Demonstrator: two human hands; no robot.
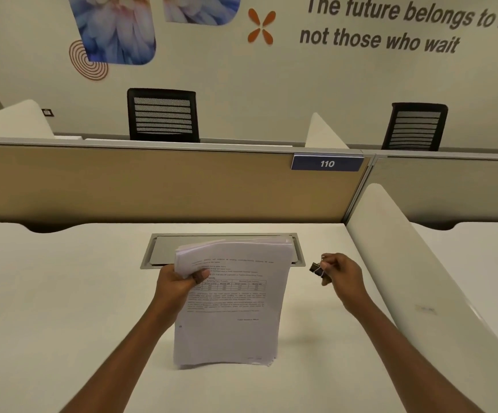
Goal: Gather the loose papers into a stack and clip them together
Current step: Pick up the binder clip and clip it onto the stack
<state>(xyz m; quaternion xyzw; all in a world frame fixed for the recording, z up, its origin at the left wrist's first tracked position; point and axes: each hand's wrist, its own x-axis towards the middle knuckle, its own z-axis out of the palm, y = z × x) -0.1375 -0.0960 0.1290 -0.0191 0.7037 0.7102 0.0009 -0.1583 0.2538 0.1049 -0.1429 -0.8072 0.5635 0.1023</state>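
On white desk (63,293), tan partition (152,183) behind

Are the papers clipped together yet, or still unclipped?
Unclipped. The left hand holds the paper stack upright on the desk; the binder clip is apart, pinched in the right hand.

1. Only two forearms and two hands show up, coming in from the 6 o'clock edge.
2. Left hand (179,283): bare, no ring or glove that I can spot, thumbnail short and plain.
3. Right hand (341,275): bare too, no watch or band at the wrist.
4. Both forearms are uncovered right down to the edge, so no sleeve, cuff or bracelet in sight.
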